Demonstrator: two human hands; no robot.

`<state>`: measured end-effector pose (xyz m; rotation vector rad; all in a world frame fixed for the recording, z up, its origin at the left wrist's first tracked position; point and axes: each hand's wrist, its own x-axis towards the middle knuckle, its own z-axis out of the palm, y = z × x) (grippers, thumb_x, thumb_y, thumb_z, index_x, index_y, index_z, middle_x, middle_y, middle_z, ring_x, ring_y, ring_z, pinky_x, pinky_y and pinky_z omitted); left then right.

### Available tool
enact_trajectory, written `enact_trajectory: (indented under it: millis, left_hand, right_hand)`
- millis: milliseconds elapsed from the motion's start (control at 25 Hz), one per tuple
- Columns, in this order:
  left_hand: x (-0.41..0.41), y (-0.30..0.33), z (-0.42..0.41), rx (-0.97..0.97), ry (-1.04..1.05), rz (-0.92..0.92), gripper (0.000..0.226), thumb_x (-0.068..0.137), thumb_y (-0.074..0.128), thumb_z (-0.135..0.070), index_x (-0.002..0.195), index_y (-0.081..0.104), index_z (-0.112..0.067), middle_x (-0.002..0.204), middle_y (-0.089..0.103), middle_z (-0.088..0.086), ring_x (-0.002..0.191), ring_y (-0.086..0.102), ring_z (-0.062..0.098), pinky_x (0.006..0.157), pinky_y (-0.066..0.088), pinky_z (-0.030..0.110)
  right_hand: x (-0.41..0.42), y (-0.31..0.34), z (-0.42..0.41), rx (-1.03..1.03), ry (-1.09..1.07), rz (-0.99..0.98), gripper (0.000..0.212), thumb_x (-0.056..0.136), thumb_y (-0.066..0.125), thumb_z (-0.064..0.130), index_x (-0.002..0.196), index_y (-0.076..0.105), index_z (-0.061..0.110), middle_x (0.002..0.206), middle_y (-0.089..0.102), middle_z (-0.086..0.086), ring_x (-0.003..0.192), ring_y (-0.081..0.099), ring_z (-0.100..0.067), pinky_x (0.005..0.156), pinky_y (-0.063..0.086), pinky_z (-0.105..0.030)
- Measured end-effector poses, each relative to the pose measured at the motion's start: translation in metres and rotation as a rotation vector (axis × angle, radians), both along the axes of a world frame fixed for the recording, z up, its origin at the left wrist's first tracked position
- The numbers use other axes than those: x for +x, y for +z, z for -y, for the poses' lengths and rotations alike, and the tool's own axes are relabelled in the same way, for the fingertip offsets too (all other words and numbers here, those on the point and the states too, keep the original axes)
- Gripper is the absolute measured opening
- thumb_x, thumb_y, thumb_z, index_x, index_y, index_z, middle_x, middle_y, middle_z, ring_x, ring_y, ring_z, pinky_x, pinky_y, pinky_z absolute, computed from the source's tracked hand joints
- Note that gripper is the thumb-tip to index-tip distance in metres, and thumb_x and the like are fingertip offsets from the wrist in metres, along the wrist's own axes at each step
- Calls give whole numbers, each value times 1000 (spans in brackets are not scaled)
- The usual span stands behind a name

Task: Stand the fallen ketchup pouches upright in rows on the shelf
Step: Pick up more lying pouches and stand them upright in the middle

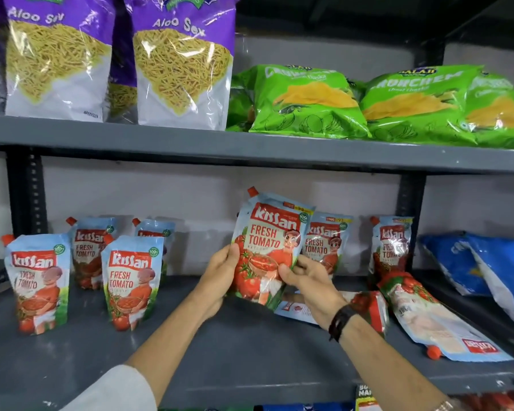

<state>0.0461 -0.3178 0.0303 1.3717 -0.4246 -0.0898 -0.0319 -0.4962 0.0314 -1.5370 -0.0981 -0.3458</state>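
Both hands hold one ketchup pouch [269, 247] upright, slightly tilted, just above the grey shelf [235, 345]. My left hand [220, 271] grips its left edge and my right hand [306, 281] its lower right corner. Several pouches stand on the left, two in front [39, 283] [131, 277] and two behind [91, 250] [155, 232]. Two more stand at the back right [328, 244] [393, 244]. One pouch lies flat under my right wrist [368, 307], partly hidden. Another lies fallen at the right with its red cap toward the front [428, 318].
Blue snack bags [487, 268] lean at the shelf's right end. The upper shelf [250, 146] carries purple sev bags [178, 63] and green chip bags [309, 102]. Dark shelf uprights [27, 191] [410, 197] stand at the back. More packets show below the front edge.
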Motion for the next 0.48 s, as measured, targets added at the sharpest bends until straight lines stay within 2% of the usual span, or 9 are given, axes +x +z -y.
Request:
enact_trajectory:
  millis: [120,200,280,400,480]
  left_hand:
    - [0,5,-6,79,6,60,29,102,45,-43,112,68,-28,108,80,-7,96,75,8,72,61,26]
    - [2,11,-5,33,49,79,34,104,43,-41,118,68,-23,117,77,-2,107,72,14,89,57,37]
    - [7,15,-4,25,70,69,35,106,42,-36,125,66,-18,123,74,2,115,67,19,101,51,45]
    - [15,13,-2,39,90,26,35,106,42,-34,127,65,-18,124,73,3,117,66,20,102,49,46]
    - [20,8,-4,57,118,-5,33,106,42,-33,125,65,-18,121,74,4,115,67,21,100,51,45]
  right_hand:
    - [10,-2,-3,-39,-102,3,25,91,66,0,116,66,3,112,76,-14,101,74,-26,87,61,-44]
    - [16,-3,-4,-118,-148,27,26,89,65,-6,114,66,4,113,75,-15,102,73,-23,88,61,-39]
    - [22,-7,-4,-157,-175,28,30,89,65,-9,115,65,5,113,75,-14,103,72,-24,90,60,-40]
    - [31,-15,-2,-193,-179,35,29,89,65,-9,111,66,10,110,76,-14,100,73,-29,88,60,-43]
    - [37,-22,0,-222,-175,39,29,88,65,-9,105,67,15,102,78,-7,93,75,-22,79,63,-33]
